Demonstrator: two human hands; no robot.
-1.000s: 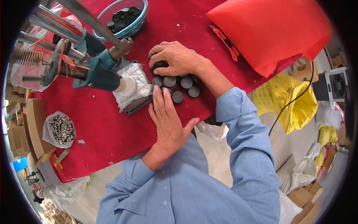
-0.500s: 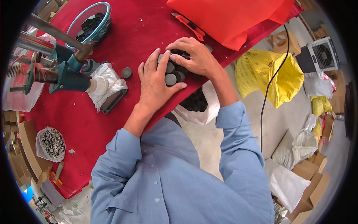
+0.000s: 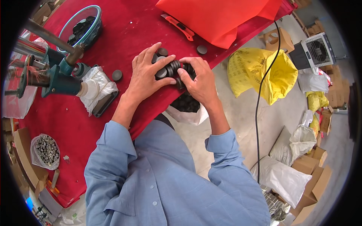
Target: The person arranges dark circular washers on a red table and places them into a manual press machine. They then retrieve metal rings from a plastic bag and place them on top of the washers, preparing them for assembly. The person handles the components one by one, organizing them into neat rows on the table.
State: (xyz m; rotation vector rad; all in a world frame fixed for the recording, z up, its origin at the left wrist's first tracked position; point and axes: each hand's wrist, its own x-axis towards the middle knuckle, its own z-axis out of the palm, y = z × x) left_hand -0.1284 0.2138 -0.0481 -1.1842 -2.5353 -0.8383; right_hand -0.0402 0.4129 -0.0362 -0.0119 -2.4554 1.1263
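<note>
A: What do we have in hand rn?

B: A row of dark round discs (image 3: pixel 172 68), stacked face to face into a short roll. Our left hand (image 3: pixel 148 75) and right hand (image 3: pixel 199 80) press it from both ends, fingers curled over the top.

A: Grip?

B: Both hands closed on the roll, squeezing it together betw. them. Left thumb sits on the near side, right thumb tip touches the roll's near edge. How tight, we can't tell.

A: Which way does it lie?

B: Long axis runs roughly left-right across the view, w/ the right end tipped a bit toward us. The discs stand on edge, flat faces pointing at our palms.

A: Where exactly?

B: On the red table (image 3: pixel 124 34), close to its near edge, just above a white bag of dark pieces (image 3: pixel 185 107) that hangs below that edge. A few loose discs (image 3: pixel 163 52) lie just beyond our left fingers; one more (image 3: pixel 202 49) sits near the orange bag (image 3: pixel 222 17), another (image 3: pixel 117 75) lies off to the left by the white wrapped block (image 3: pixel 98 88).

A: Other stuff?

B: Teal press machine (image 3: pixel 56 75) at the left, a clear bowl of dark parts (image 3: pixel 81 28) behind it, an orange cutter (image 3: pixel 179 27) beyond our hands. Yellow sack (image 3: pixel 260 71) on the floor to the right.
</note>
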